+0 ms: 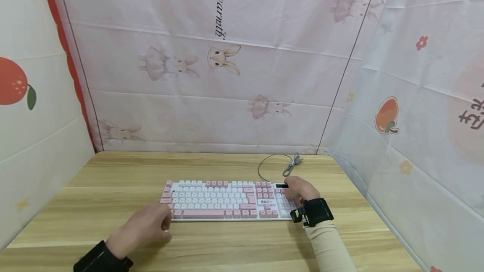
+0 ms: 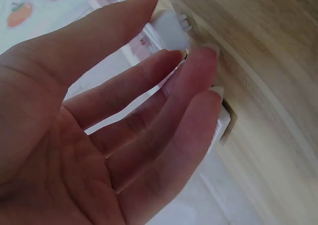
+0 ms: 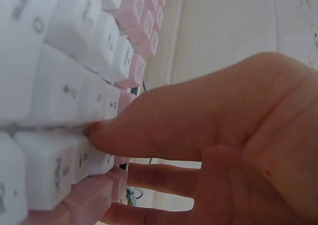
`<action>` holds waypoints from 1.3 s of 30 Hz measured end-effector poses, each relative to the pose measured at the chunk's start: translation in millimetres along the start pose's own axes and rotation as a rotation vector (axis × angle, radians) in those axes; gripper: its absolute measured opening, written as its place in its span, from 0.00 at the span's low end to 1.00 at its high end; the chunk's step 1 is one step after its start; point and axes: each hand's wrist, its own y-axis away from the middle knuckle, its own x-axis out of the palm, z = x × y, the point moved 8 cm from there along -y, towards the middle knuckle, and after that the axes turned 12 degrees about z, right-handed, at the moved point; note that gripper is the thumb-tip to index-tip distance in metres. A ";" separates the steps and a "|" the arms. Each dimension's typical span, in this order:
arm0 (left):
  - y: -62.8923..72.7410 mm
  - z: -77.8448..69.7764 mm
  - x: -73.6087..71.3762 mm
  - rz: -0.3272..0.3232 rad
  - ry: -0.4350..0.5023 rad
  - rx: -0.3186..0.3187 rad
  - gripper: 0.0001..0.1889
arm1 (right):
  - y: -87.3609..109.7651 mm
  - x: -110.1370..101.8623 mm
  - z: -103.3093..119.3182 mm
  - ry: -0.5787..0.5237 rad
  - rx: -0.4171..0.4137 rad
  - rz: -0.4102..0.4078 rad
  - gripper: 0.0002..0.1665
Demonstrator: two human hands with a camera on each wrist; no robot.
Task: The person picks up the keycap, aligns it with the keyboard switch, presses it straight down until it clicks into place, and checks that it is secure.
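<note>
A pink and white keyboard (image 1: 211, 200) lies on the wooden table. My right hand (image 1: 302, 190) is at its far right corner. In the right wrist view, the thumb (image 3: 119, 135) lies on the number-pad keys (image 3: 74, 101) while other fingers reach past the far edge, so this hand grips the keyboard. My left hand (image 1: 141, 223) is beside the near left corner. The left wrist view shows its fingers (image 2: 149, 135) loosely bent, with the thumb apart and nothing held between them. Whether those fingertips touch the keyboard's edge I cannot tell.
A grey cable (image 1: 291, 165) runs from behind the keyboard and is bundled near the table's back edge. Wood-grain table (image 1: 227, 247) surrounds the keyboard. Printed cloth hangs behind (image 1: 211, 108) and along both sides. Each wrist wears a black band.
</note>
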 end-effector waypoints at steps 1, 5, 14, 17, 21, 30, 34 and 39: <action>-0.2 -0.4 0.4 0.005 0.001 0.015 0.12 | 0.1 -0.3 0.1 0.000 0.001 -0.001 0.21; -1.6 -1.7 1.8 0.035 0.019 0.053 0.11 | 0.8 -0.8 0.1 -0.001 0.002 -0.002 0.20; -3.4 -2.2 3.7 0.074 0.057 0.087 0.11 | 1.6 -0.7 -1.6 -0.013 0.000 -0.005 0.21; -3.9 -2.1 3.8 0.086 0.062 0.085 0.11 | 1.8 -1.0 -1.3 -0.009 -0.002 -0.009 0.21; -4.0 -1.7 3.1 0.092 0.074 0.070 0.11 | 1.5 -1.3 -0.8 0.001 -0.005 -0.010 0.20; -1.7 -3.2 -0.5 0.058 0.029 0.056 0.10 | 2.5 -0.6 -0.9 -0.007 0.011 -0.009 0.21; -0.8 -3.7 -1.3 0.049 0.030 0.051 0.10 | 3.9 0.7 -1.8 -0.012 0.023 -0.011 0.20; 0.0 -3.7 -1.7 0.040 0.056 0.064 0.09 | 4.1 -0.1 0.3 0.003 0.019 -0.010 0.20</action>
